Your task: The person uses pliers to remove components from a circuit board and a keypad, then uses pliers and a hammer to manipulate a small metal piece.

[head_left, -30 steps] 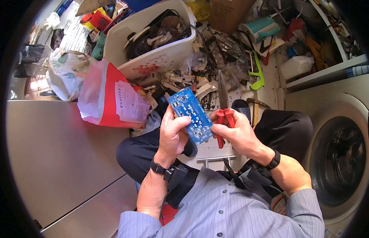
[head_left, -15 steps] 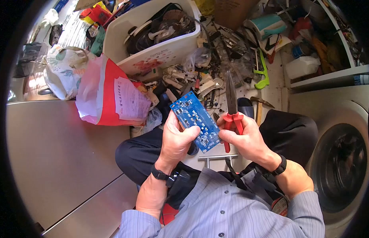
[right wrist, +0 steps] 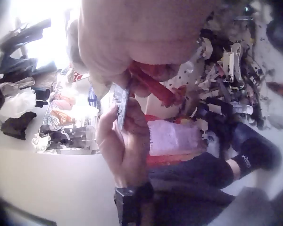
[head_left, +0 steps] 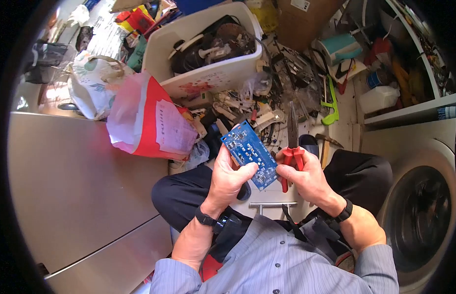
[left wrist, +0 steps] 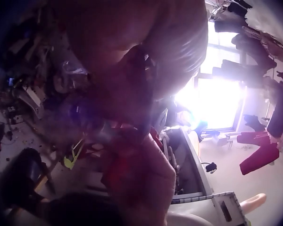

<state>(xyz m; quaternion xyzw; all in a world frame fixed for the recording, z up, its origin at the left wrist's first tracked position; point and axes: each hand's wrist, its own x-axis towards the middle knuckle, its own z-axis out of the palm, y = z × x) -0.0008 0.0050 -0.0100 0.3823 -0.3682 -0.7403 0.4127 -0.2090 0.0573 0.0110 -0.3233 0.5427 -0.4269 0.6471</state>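
A blue circuit board (head_left: 251, 154), dotted with small components, is tilted in front of the person in the head view. My left hand (head_left: 227, 179) grips its left edge, thumb lying across the component face. Red-handled pliers (head_left: 293, 152) are held in my right hand (head_left: 308, 179), their long dark jaws pointing away from the body. The right thumb and fingertips sit right at the board's lower right edge. In the right wrist view the board (right wrist: 121, 106) shows nearly edge-on, with a red plier handle (right wrist: 153, 84) beside it. The left wrist view is dark and the board is hidden there.
Loose parts and scraps (head_left: 257, 110) cover the floor ahead, with a green saw-like frame (head_left: 331, 105) and a hammer (head_left: 328, 142). A white bin (head_left: 203, 81) and a red-and-white bag (head_left: 152, 117) stand at left. A washing machine (head_left: 414, 147) is on the right.
In the head view, the board and both hands have shifted right and slightly down, along with part of the scene. The pliers' jaws now point more directly away. Both holds stay the same.
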